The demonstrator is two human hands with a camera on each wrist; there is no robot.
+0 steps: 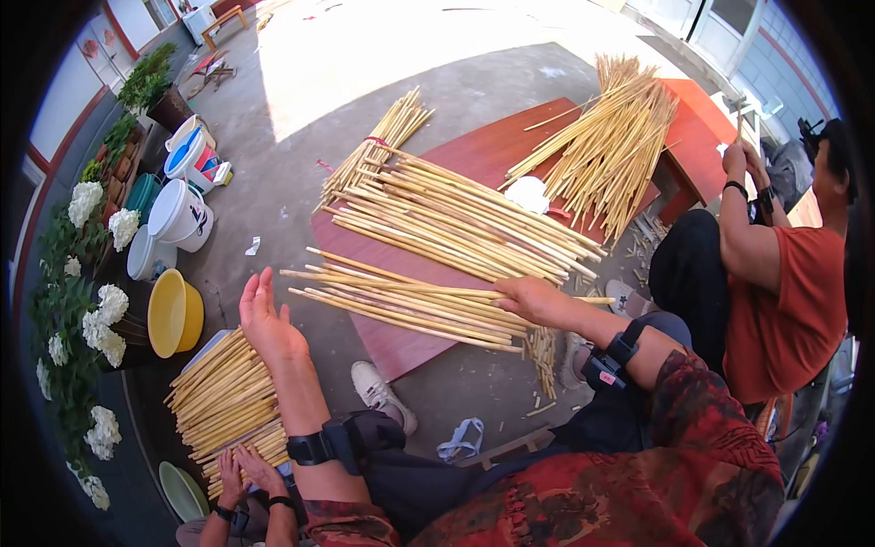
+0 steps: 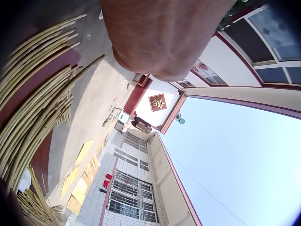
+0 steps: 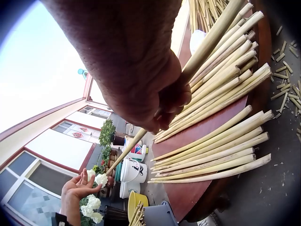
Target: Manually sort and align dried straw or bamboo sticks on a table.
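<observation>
My right hand (image 1: 533,301) (image 3: 164,99) grips a long pale stick (image 1: 597,300) (image 3: 211,42) between curled fingers, above the loose sticks on the reddish board (image 1: 401,351). In the right wrist view the stick slants past the hand toward my left hand. My left hand (image 1: 273,328) (image 3: 77,190) is raised beside the sticks' left ends, fingers extended and holding nothing. Only part of that hand (image 2: 160,42) shows in the left wrist view. A larger group of sticks (image 1: 465,214) (image 2: 35,117) (image 3: 221,89) lies beyond the smaller row (image 1: 410,319) (image 3: 211,157).
A tied bundle (image 1: 383,137) and a tall heap of thin stalks (image 1: 620,137) lie farther back. Buckets (image 1: 180,215), a yellow basin (image 1: 175,314) and white flowers stand left. Another person's hands (image 1: 246,474) rest by a stick pile (image 1: 223,387); someone in orange (image 1: 788,296) sits right.
</observation>
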